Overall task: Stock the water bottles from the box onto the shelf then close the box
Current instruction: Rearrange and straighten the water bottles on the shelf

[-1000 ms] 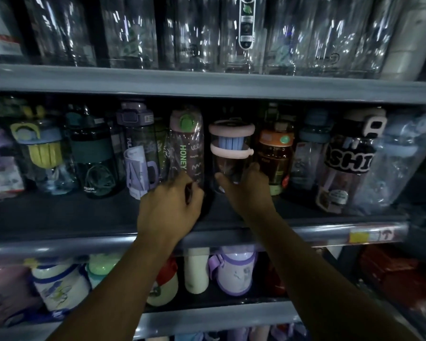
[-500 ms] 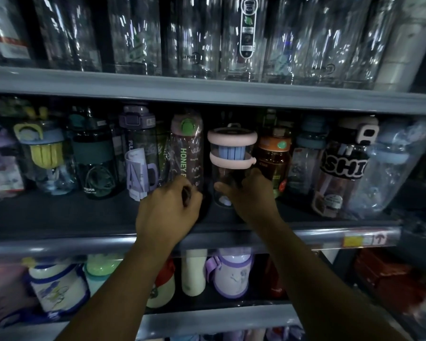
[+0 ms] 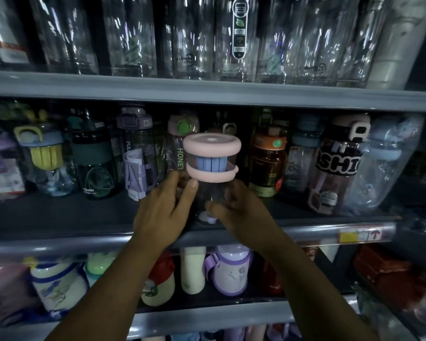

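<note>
Subject item: pink-lidded bottle (image 3: 212,156), clear body, two pink rings at the top with a blue ribbed insert between them. Location: middle shelf (image 3: 49,215), near its front edge, about halfway along its visible length, standing forward of the row behind it. It is roughly upright. Whether its base touches the shelf surface cannot be determined.

Left hand (image 3: 162,212): gripping the bottle's clear body from the left side, thumb laid on the front just below the lower pink ring, fingers passing round behind.

Right hand (image 3: 239,210): gripping the lower part of the same body from the right side, fingers curled round it, thumb low at the front.

Row behind, toward the back edge of the same shelf: HONEY bottle (image 3: 180,153) just left of the held item and partly hidden by it; purple-capped bottle (image 3: 135,148) further left; dark green bottle (image 3: 91,156); yellow-and-blue bottle (image 3: 42,153) toward the left end. To the right stand an orange bottle (image 3: 267,163) and a black-banded bottle (image 3: 337,163).

A price tag (image 3: 359,236) is fixed to the shelf's front edge toward the right end.

Shelf above: tall clear bottles (image 3: 239,33). Shelf below: purple-and-white bottle (image 3: 231,269) and cream tumbler (image 3: 192,269). Lighting is dim; finer label text is not legible.
</note>
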`<state>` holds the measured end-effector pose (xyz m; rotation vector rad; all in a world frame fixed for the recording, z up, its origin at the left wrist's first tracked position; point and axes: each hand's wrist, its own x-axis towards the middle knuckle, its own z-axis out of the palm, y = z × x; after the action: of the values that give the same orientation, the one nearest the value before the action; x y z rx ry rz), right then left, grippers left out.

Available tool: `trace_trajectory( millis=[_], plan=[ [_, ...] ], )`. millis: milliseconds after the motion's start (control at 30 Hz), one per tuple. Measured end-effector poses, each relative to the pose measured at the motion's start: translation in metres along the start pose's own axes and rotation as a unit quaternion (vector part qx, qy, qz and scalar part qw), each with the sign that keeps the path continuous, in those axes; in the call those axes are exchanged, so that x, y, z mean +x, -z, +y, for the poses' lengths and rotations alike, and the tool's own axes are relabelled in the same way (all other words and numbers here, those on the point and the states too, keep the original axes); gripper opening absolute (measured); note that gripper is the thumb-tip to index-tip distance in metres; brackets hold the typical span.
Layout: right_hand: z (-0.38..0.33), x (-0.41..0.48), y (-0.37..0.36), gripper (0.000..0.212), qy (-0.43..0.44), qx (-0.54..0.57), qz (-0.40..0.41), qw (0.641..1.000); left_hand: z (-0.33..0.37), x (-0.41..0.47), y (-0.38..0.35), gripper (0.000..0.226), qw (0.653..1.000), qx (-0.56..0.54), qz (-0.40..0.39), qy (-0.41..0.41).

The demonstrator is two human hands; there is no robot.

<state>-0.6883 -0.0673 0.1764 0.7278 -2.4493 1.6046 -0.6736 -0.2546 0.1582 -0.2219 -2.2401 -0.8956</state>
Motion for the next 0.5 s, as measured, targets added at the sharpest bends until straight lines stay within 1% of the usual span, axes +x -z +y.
trace_trajectory(
  millis=[33,67,133,200,267,333,400,500],
  plan=[
    [0.004,-0.001,0.005,0.025,-0.001,0.013,-0.019,1.0,-0.001,0.0,0.0,0.044,1.0,-0.02,0.003,0.003],
    [0.006,-0.001,0.009,0.025,0.002,0.022,-0.023,0.999,-0.002,0.0,-0.001,0.043,0.999,-0.039,0.009,0.004],
    [0.008,-0.001,0.012,0.022,0.007,0.043,-0.004,0.999,-0.004,0.0,-0.002,0.038,0.998,-0.064,0.027,0.002],
    [0.007,0.0,0.007,0.032,0.0,0.057,0.024,0.998,-0.005,0.0,-0.004,0.034,0.996,-0.077,0.048,0.003],
    [0.006,0.002,0.0,0.037,0.001,0.053,0.044,0.998,-0.005,0.0,-0.005,0.034,0.994,-0.083,0.072,0.002],
    [0.006,0.0,0.0,0.033,0.009,0.064,0.042,0.997,-0.005,0.001,-0.006,0.034,0.992,-0.082,0.094,-0.001],
    [0.004,-0.005,0.007,0.022,0.026,0.119,0.042,0.992,-0.005,0.001,-0.005,0.035,0.991,-0.088,0.101,-0.01],
    [0.0,-0.007,0.017,0.029,0.06,0.176,0.008,0.983,-0.005,0.0,-0.003,0.037,0.99,-0.107,0.086,-0.023]
  ],
)
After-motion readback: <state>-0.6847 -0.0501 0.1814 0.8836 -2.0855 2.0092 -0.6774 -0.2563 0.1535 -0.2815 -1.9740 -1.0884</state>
